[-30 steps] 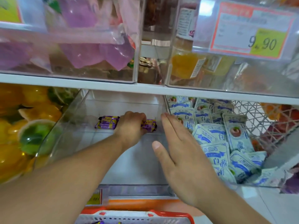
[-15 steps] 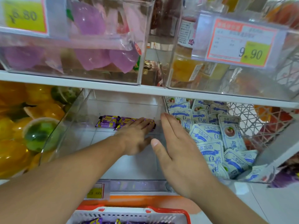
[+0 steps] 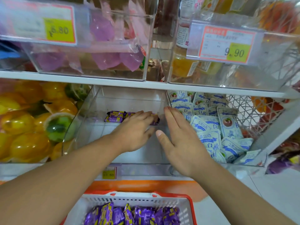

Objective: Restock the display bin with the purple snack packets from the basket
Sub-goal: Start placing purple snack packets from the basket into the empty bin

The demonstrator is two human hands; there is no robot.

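A clear display bin (image 3: 84,127) sits on the lower shelf, with a few purple snack packets (image 3: 114,117) lined along its back. My left hand (image 3: 134,132) reaches into the bin, fingers stretched flat over the rightmost packets. My right hand (image 3: 180,140) is held flat and edge-on against the bin's right wall, fingers straight, holding nothing. Below, a white basket with a red rim (image 3: 186,207) holds several more purple packets (image 3: 134,215).
A bin of yellow and green jelly cups (image 3: 29,127) stands on the left and a bin of blue-white sachets (image 3: 215,125) on the right. The upper shelf (image 3: 146,85) carries clear bins with price tags (image 3: 227,44) just above my hands.
My left hand uncurled from the packet it gripped and now lies flat on the row. The view tilted down, showing more of the basket. My right hand barely moved.
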